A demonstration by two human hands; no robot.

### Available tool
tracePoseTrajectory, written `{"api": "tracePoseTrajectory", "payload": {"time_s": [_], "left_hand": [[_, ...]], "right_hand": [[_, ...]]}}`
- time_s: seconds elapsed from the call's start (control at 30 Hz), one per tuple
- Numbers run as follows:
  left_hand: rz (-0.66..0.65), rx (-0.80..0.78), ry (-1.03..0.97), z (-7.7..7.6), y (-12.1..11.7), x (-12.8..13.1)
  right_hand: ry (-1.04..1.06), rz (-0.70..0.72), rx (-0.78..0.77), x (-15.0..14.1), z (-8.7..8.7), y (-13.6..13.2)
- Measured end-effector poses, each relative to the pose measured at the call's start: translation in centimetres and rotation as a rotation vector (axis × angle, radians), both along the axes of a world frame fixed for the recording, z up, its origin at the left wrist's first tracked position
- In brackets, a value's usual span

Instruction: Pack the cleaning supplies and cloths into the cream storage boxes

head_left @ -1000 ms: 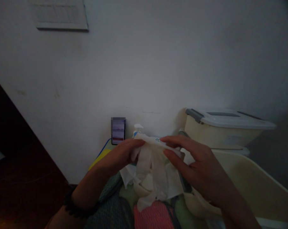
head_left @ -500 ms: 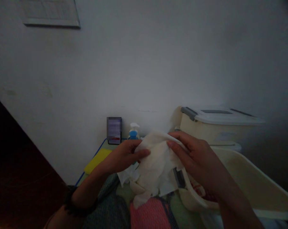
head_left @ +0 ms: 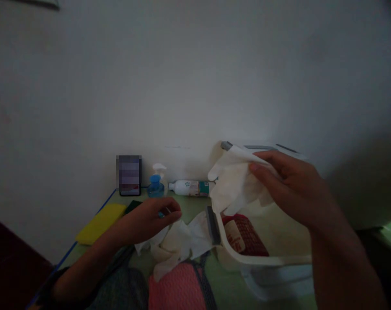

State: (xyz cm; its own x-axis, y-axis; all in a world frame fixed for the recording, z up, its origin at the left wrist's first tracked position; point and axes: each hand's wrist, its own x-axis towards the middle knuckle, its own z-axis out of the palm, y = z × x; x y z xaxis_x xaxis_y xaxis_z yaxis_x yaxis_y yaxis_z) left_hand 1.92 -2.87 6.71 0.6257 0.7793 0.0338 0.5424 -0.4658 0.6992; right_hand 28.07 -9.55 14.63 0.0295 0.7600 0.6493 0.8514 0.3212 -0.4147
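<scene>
My right hand is closed on a folded white cloth, held up above an open white plastic bin. My left hand rests low on the green surface, fingers curled on the edge of a crumpled pile of white cloths. Inside the bin lies a red-and-white packet. A pink cloth and a grey-green cloth lie in front of the pile.
Against the wall stand a phone, a blue pump bottle and a white bottle lying on its side. A yellow sponge lies at the left. A lidded bin shows behind my right hand.
My right hand lifted one white cloth away to the right, over the open bin. My left hand dropped to the pile. The view swung right and down.
</scene>
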Motion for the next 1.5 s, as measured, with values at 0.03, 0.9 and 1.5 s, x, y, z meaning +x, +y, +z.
{"api": "tracePoseTrajectory", "payload": {"time_s": [0.03, 0.9, 1.5], "left_hand": [[-0.008, 0.004, 0.030, -0.1, 0.0, 0.1], [-0.173, -0.053, 0.377, -2.6, -1.0, 0.9], [0.029, 0.058, -0.199, 1.0, 0.9, -2.9]], "right_hand": [[-0.008, -0.012, -0.029, 0.6, 0.1, -0.1], [-0.553, -0.043, -0.869, 7.4, -7.2, -0.2], [-0.302, 0.167, -0.451, -3.2, -3.5, 0.5]]}}
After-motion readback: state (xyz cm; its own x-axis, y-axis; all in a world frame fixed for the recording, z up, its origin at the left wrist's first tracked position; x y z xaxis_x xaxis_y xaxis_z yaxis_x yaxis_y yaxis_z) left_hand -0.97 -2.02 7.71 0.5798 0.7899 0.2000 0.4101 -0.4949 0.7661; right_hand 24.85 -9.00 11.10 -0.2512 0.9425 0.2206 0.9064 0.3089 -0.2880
